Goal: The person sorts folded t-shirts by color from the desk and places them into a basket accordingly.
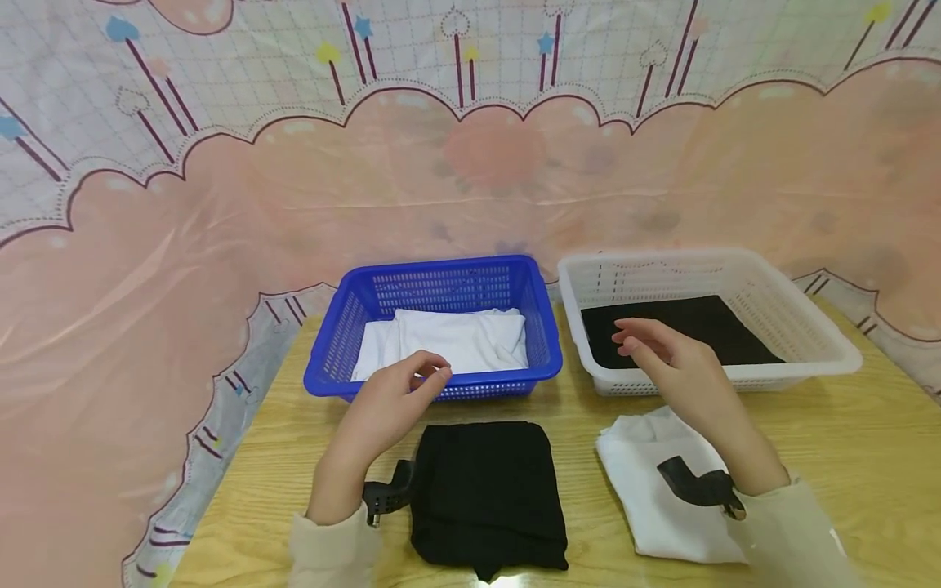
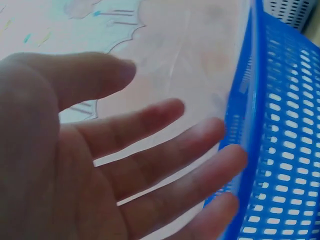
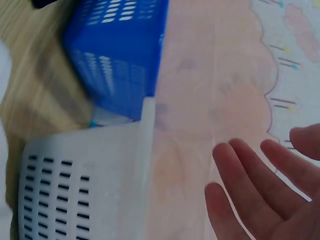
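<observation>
My left hand [image 1: 400,400] hovers by the near rim of a blue basket [image 1: 441,384], its fingers relaxed and holding nothing. Inside that basket lies folded white cloth [image 1: 463,339]. In the left wrist view the fingers of the left hand [image 2: 150,165] are spread beside the blue wall. My right hand [image 1: 680,367] is in the air over the front of a white basket [image 1: 801,327], also with nothing in it. A black cloth [image 1: 706,322] lies flat in the white basket. On the table, a folded black cloth [image 1: 488,494] sits near the left wrist and a folded white cloth [image 1: 650,490] under the right forearm.
The wooden table [image 1: 257,490] carries both baskets side by side at its back. Behind them hangs a patterned pink and white curtain [image 1: 470,180]. Each wrist wears a black camera mount, such as the right mount [image 1: 694,483].
</observation>
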Tool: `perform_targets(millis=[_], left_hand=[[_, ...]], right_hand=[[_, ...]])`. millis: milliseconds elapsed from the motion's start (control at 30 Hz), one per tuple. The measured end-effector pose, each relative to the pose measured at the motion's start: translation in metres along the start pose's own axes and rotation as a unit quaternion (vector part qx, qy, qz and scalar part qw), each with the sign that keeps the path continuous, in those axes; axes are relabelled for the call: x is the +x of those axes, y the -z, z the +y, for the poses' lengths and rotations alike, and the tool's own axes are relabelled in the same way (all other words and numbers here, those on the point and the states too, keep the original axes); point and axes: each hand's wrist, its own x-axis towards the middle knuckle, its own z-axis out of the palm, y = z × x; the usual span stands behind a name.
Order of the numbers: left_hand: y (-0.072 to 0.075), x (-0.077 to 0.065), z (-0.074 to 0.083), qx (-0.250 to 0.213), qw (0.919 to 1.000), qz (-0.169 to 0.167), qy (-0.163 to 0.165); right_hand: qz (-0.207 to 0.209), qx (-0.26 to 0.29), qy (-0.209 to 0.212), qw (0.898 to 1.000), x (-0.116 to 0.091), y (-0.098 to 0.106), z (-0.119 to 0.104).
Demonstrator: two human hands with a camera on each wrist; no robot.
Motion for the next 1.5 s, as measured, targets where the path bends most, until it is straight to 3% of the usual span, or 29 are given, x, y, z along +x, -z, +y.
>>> perform_targets(millis=[200,367,567,767,900,1067,1267,1500], left_hand=[[0.000,-0.001,0.000,0.000,0.9997,-0.021,0.009],[-0.002,0.001,-0.001,0.019,0.9983,-0.056,0.002],[-0.002,0.003,-0.004,0.055,0.9921,-0.112,-0.018],[-0.012,0.008,-0.006,0.073,0.9839,-0.163,-0.013],[-0.022,0.011,-0.012,0.080,0.9823,-0.169,0.000],[-0.031,0.014,-0.027,0.095,0.9802,-0.171,0.033],[-0.034,0.013,-0.033,0.091,0.9779,-0.177,0.064],[-0.037,0.015,-0.034,0.083,0.9758,-0.190,0.070]], right_hand=[[-0.034,0.036,0.000,0.999,-0.002,-0.003,-0.003],[-0.046,0.052,0.001,0.998,-0.002,-0.003,0.000],[-0.089,0.071,0.002,0.994,0.000,-0.008,0.000],[-0.122,0.034,-0.001,0.992,0.001,-0.017,0.000],[-0.151,0.003,0.009,0.988,0.000,-0.030,-0.001],[-0.214,-0.003,0.024,0.977,-0.005,-0.047,0.000],[-0.307,0.005,0.006,0.952,-0.010,-0.059,0.002],[-0.348,-0.010,0.013,0.937,-0.011,-0.069,-0.002]])
